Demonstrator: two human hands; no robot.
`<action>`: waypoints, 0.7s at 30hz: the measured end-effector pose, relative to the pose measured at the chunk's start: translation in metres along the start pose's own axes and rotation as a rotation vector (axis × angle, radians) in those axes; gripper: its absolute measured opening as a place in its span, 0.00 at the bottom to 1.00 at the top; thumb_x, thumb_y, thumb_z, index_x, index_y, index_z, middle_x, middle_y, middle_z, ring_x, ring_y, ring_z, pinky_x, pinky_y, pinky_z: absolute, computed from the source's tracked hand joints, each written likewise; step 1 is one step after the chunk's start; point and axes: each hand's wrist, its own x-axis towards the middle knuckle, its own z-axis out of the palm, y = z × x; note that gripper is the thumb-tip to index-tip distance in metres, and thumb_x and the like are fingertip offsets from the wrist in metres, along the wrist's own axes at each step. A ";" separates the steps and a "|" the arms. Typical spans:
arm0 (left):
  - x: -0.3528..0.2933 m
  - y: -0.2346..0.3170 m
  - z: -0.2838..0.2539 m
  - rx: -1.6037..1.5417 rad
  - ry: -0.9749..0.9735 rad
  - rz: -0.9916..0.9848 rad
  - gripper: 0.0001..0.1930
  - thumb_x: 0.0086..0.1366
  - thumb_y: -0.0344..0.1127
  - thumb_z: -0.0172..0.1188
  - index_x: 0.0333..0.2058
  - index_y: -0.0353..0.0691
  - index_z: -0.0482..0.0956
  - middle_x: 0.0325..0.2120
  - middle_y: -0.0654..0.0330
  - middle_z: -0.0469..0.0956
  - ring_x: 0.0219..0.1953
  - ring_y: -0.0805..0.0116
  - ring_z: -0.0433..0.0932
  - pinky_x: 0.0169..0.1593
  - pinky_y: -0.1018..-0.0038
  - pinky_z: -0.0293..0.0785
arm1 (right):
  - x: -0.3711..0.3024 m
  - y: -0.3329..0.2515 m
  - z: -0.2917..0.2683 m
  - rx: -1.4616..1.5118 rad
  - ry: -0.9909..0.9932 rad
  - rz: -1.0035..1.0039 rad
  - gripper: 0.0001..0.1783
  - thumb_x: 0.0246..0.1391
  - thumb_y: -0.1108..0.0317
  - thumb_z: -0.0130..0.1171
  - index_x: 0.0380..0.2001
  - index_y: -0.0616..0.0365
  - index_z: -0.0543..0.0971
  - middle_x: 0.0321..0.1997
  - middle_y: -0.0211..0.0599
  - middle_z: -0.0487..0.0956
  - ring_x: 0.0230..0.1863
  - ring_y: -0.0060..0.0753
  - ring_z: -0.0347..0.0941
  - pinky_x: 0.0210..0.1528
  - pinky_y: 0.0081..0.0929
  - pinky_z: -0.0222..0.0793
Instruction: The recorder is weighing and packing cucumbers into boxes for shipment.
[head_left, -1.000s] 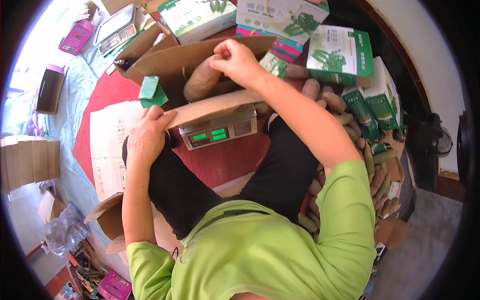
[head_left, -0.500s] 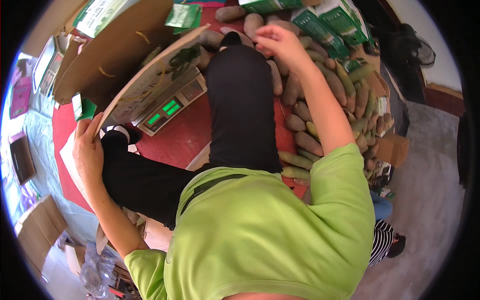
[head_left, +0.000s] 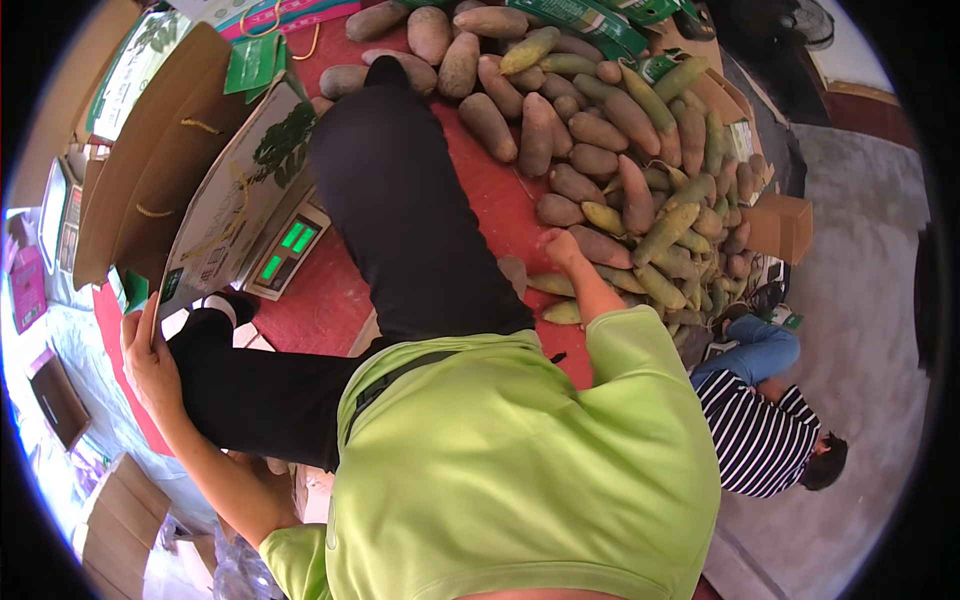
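My left hand (head_left: pixel 148 352) grips the lower edge of an open cardboard box (head_left: pixel 190 170) with printed white sides. The box rests tilted on a weighing scale (head_left: pixel 285 252) with a green lit display, on a red mat (head_left: pixel 330 300). My right hand (head_left: pixel 560 245) reaches to the near edge of a big pile of brown and yellowish tubers (head_left: pixel 610 170). It rests against a reddish-brown tuber (head_left: pixel 605 245); whether the fingers close on one is hidden. My black-trousered legs (head_left: pixel 400 220) stretch between the box and the pile.
A person in a striped shirt (head_left: pixel 755 435) and jeans crouches at the right by the pile. Green printed cartons (head_left: pixel 585 15) lie at the far end. Flat cardboard boxes (head_left: pixel 110 500) and a brown box (head_left: pixel 785 225) stand at the sides.
My view has swung right and down. My right hand moved from the far end of the pile to its near edge. My left hand stayed on the box edge.
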 end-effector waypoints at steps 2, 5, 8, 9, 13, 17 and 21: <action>0.001 -0.005 0.004 -0.014 -0.009 0.019 0.21 0.60 0.22 0.52 0.49 0.49 0.78 0.37 0.56 0.73 0.38 0.58 0.75 0.40 0.67 0.71 | 0.007 0.041 0.002 -0.048 0.077 -0.054 0.06 0.45 0.73 0.62 0.30 0.57 0.80 0.23 0.30 0.78 0.22 0.25 0.73 0.20 0.26 0.67; 0.003 -0.010 0.002 -0.017 -0.014 0.057 0.21 0.60 0.22 0.51 0.50 0.49 0.77 0.38 0.56 0.72 0.40 0.58 0.74 0.41 0.68 0.70 | 0.014 0.079 -0.023 -0.002 0.290 -0.045 0.08 0.42 0.72 0.63 0.30 0.57 0.80 0.24 0.32 0.79 0.25 0.27 0.75 0.24 0.27 0.70; 0.002 -0.016 0.004 0.022 0.003 0.087 0.21 0.60 0.21 0.51 0.50 0.48 0.77 0.37 0.56 0.72 0.40 0.57 0.74 0.43 0.67 0.70 | 0.015 0.081 -0.074 -0.140 0.692 -0.067 0.12 0.41 0.69 0.65 0.32 0.58 0.80 0.27 0.39 0.81 0.31 0.37 0.78 0.35 0.32 0.73; 0.004 -0.017 0.010 0.009 0.003 0.099 0.21 0.60 0.21 0.51 0.50 0.48 0.77 0.37 0.56 0.72 0.40 0.57 0.74 0.43 0.67 0.70 | 0.010 0.077 -0.097 -0.181 0.824 -0.003 0.13 0.41 0.68 0.66 0.34 0.58 0.80 0.28 0.41 0.81 0.32 0.40 0.78 0.39 0.34 0.73; 0.001 -0.021 -0.001 0.030 -0.014 0.068 0.21 0.59 0.21 0.51 0.50 0.46 0.77 0.37 0.55 0.72 0.40 0.56 0.74 0.44 0.66 0.70 | -0.025 0.013 -0.166 -0.102 1.000 0.116 0.23 0.44 0.66 0.64 0.47 0.56 0.74 0.48 0.53 0.73 0.50 0.54 0.70 0.52 0.45 0.67; 0.005 -0.019 0.007 0.016 -0.013 0.099 0.21 0.59 0.20 0.51 0.50 0.44 0.77 0.36 0.54 0.72 0.39 0.55 0.74 0.43 0.67 0.70 | -0.031 0.011 -0.222 -0.096 1.054 0.243 0.32 0.44 0.62 0.67 0.53 0.55 0.70 0.52 0.52 0.71 0.54 0.54 0.68 0.55 0.42 0.65; 0.003 -0.012 0.001 -0.035 -0.031 0.057 0.21 0.57 0.19 0.51 0.49 0.44 0.77 0.35 0.54 0.71 0.38 0.56 0.73 0.42 0.68 0.69 | -0.025 0.012 -0.239 0.038 0.983 0.380 0.41 0.41 0.59 0.70 0.58 0.57 0.66 0.57 0.53 0.70 0.57 0.51 0.68 0.58 0.38 0.64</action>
